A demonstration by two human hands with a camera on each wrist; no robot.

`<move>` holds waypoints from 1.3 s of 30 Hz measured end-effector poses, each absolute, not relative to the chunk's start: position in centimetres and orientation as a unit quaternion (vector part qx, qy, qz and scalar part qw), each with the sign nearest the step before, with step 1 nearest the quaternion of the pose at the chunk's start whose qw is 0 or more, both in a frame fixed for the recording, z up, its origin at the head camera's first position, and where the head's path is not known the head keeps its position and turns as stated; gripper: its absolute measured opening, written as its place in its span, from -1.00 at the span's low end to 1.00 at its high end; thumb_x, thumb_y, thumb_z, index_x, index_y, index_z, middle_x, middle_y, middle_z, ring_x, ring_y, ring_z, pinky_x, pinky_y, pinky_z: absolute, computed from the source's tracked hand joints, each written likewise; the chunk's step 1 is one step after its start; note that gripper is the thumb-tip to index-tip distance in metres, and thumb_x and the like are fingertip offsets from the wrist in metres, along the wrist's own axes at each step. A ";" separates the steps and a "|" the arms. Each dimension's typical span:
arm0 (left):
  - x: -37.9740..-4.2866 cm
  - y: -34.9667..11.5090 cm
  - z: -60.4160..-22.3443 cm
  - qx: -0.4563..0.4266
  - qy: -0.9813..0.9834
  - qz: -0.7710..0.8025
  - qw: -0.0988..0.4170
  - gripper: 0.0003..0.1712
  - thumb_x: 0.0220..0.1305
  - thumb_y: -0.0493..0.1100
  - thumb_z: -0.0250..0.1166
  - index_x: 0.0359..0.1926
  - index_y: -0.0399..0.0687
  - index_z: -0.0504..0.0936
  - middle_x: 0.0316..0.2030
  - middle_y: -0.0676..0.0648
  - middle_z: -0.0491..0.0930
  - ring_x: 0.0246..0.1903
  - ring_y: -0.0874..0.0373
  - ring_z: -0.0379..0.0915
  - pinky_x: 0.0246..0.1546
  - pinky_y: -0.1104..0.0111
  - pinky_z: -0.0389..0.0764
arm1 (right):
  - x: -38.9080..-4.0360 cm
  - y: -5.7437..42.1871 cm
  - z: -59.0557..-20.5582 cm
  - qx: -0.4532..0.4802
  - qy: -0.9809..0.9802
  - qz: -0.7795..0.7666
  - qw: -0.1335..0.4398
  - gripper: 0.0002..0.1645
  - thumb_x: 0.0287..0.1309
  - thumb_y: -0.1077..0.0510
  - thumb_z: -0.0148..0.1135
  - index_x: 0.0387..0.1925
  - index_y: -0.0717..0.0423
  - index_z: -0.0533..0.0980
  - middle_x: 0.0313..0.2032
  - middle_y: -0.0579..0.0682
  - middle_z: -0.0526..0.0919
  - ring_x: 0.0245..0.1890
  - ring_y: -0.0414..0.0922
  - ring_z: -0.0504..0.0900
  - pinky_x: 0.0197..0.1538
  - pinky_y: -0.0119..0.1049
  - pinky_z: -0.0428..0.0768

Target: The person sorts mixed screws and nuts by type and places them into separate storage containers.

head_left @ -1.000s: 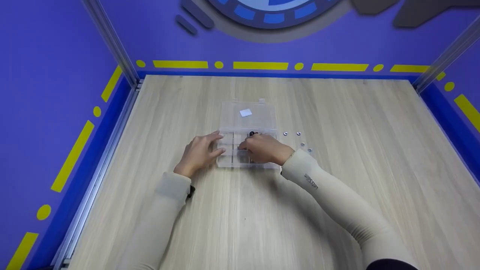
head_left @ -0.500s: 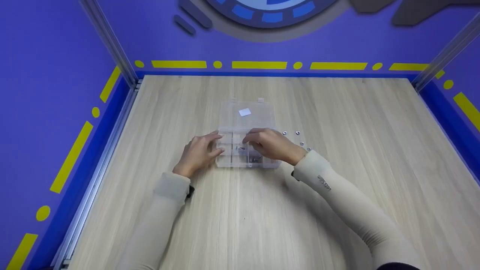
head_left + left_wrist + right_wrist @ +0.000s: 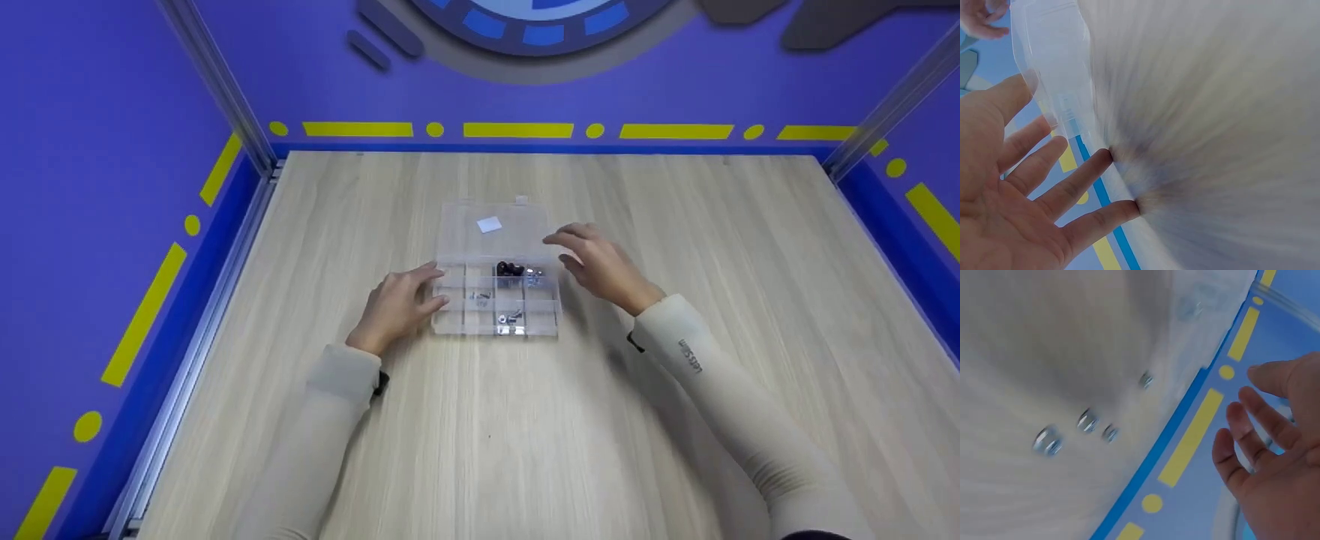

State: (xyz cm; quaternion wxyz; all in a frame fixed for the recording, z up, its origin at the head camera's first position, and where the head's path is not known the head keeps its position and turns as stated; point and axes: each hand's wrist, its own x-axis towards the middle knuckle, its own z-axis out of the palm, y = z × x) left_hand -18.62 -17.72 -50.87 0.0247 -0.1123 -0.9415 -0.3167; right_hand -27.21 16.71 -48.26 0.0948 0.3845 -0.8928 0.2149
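Note:
A clear plastic compartment box (image 3: 465, 325) lies on the table with its lid (image 3: 457, 229) folded back. My left hand (image 3: 401, 304) rests at its left side, fingers extended and thumb by the edge. In the left wrist view, two fingertips (image 3: 1131, 208) touch the tabletop beside the box. My right hand (image 3: 604, 270) hovers off the box's right side with loosely bent fingers and nothing in them. Dark round pieces (image 3: 510, 268), shiny metal pieces (image 3: 534, 276), small metal pieces (image 3: 480, 298) and silvery hardware (image 3: 511, 319) sit in separate compartments.
Several loose metal nuts (image 3: 1087, 420) lie on the wooden table (image 3: 480, 450) right of the box, hidden by the right hand in the head view. A white label (image 3: 489, 224) sits on the lid. Blue walls (image 3: 525, 105) with metal posts (image 3: 225, 82) enclose the table.
My right hand has risen out of the compartments and moved right, past the box's edge, its fingers loosening. The compartments it covered now show. My left hand has stayed in place.

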 end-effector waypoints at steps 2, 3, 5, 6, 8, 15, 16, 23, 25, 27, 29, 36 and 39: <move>-18.6 -17.7 -50.9 -0.113 -0.941 -0.319 0.025 -0.47 0.34 -0.03 0.44 0.27 -0.10 0.65 0.37 -0.14 0.48 0.35 -0.12 0.41 0.35 0.02 0.42 | -27.5 17.8 -48.6 0.363 -0.905 0.206 0.080 -0.53 0.26 0.47 0.29 0.19 0.20 0.60 0.14 0.21 0.62 0.17 0.18 0.55 0.25 0.12 0.54; -18.6 -17.7 -50.9 -0.113 -0.941 -0.319 0.025 -0.47 0.34 -0.03 0.44 0.27 -0.09 0.65 0.37 -0.14 0.48 0.35 -0.12 0.41 0.35 0.02 0.42 | -27.7 18.3 -48.7 0.353 -0.911 0.200 0.073 -0.53 0.25 0.48 0.29 0.18 0.21 0.61 0.14 0.23 0.62 0.17 0.20 0.54 0.25 0.14 0.53; -18.7 -17.7 -50.9 -0.112 -0.941 -0.319 0.022 -0.47 0.34 -0.03 0.44 0.27 -0.08 0.65 0.37 -0.13 0.48 0.36 -0.11 0.40 0.36 0.03 0.41 | -27.9 19.1 -49.1 0.334 -0.921 0.191 0.059 -0.55 0.23 0.48 0.29 0.15 0.22 0.63 0.13 0.26 0.62 0.14 0.23 0.54 0.21 0.14 0.55; -18.7 -17.7 -50.9 -0.112 -0.941 -0.319 0.022 -0.47 0.34 -0.03 0.44 0.27 -0.07 0.65 0.37 -0.13 0.48 0.36 -0.11 0.40 0.36 0.02 0.41 | -28.0 19.5 -49.3 0.329 -0.924 0.188 0.053 -0.55 0.22 0.50 0.28 0.13 0.24 0.64 0.12 0.28 0.62 0.12 0.24 0.54 0.19 0.15 0.56; -18.7 -17.7 -50.9 -0.112 -0.941 -0.320 0.021 -0.47 0.34 -0.03 0.44 0.28 -0.06 0.65 0.37 -0.13 0.48 0.36 -0.12 0.40 0.36 0.02 0.41 | -28.1 20.2 -49.6 0.320 -0.929 0.184 0.039 -0.58 0.21 0.51 0.26 0.09 0.26 0.65 0.09 0.29 0.63 0.07 0.26 0.55 0.14 0.14 0.58; -18.8 -17.7 -50.9 -0.114 -0.941 -0.318 0.022 -0.47 0.33 -0.03 0.44 0.27 -0.08 0.65 0.36 -0.14 0.49 0.35 -0.12 0.40 0.36 0.02 0.42 | -28.2 21.3 -50.2 0.271 -0.942 0.199 -0.023 -0.63 0.21 0.50 0.26 0.04 0.29 0.68 0.03 0.24 0.63 0.05 0.20 0.56 0.16 0.11 0.57; -18.9 -17.7 -50.9 -0.115 -0.941 -0.317 0.021 -0.47 0.33 -0.03 0.44 0.27 -0.07 0.65 0.36 -0.13 0.49 0.36 -0.11 0.40 0.35 0.02 0.42 | -28.2 21.4 -50.3 0.264 -0.943 0.199 -0.027 -0.63 0.21 0.50 0.26 0.04 0.28 0.68 0.03 0.23 0.63 0.07 0.20 0.56 0.17 0.12 0.57; -18.9 -17.7 -50.9 -0.111 -0.943 -0.313 0.015 -0.47 0.35 -0.01 0.43 0.28 -0.03 0.65 0.37 -0.10 0.48 0.37 -0.06 0.39 0.36 0.05 0.42 | -28.1 21.5 -50.5 0.242 -0.950 0.197 -0.031 -0.69 0.23 0.45 0.32 0.01 0.26 0.70 -0.03 0.18 0.66 0.00 0.11 0.65 0.10 0.05 0.64; -18.9 -17.8 -50.9 -0.110 -0.944 -0.311 0.014 -0.47 0.35 0.00 0.43 0.29 -0.03 0.64 0.37 -0.10 0.48 0.37 -0.05 0.39 0.37 0.06 0.41 | -28.1 21.6 -50.5 0.238 -0.950 0.201 -0.033 -0.69 0.24 0.43 0.33 0.01 0.27 0.70 -0.02 0.18 0.66 0.00 0.11 0.66 0.09 0.05 0.64; -18.9 -17.8 -50.9 -0.109 -0.944 -0.310 0.013 -0.46 0.35 0.00 0.43 0.29 -0.03 0.64 0.38 -0.10 0.47 0.37 -0.06 0.38 0.38 0.06 0.40 | -28.1 21.6 -50.6 0.234 -0.950 0.203 -0.034 -0.69 0.24 0.42 0.33 0.02 0.27 0.69 -0.01 0.17 0.66 0.03 0.12 0.65 0.11 0.06 0.63; -18.9 -17.8 -50.8 -0.109 -0.944 -0.310 0.012 -0.46 0.35 0.00 0.43 0.30 -0.03 0.63 0.38 -0.09 0.47 0.38 -0.05 0.38 0.38 0.06 0.40 | -28.1 21.6 -50.6 0.232 -0.950 0.206 -0.033 -0.70 0.25 0.42 0.33 0.02 0.27 0.69 0.00 0.18 0.66 0.05 0.13 0.65 0.13 0.07 0.62; -18.8 -17.7 -50.9 -0.109 -0.944 -0.312 0.014 -0.46 0.35 0.00 0.43 0.29 -0.03 0.64 0.38 -0.09 0.47 0.37 -0.05 0.38 0.38 0.07 0.39 | -28.1 21.5 -50.7 0.233 -0.951 0.202 -0.017 -0.74 0.25 0.43 0.33 -0.04 0.28 0.71 -0.06 0.17 0.67 0.00 0.12 0.66 0.09 0.06 0.63; -18.8 -17.8 -50.9 -0.108 -0.943 -0.314 0.013 -0.46 0.34 0.00 0.43 0.28 -0.04 0.64 0.38 -0.10 0.47 0.38 -0.07 0.38 0.39 0.06 0.39 | -28.2 21.5 -50.8 0.232 -0.952 0.201 -0.012 -0.78 0.25 0.44 0.31 -0.09 0.30 0.71 -0.11 0.17 0.68 -0.07 0.10 0.68 0.02 0.03 0.66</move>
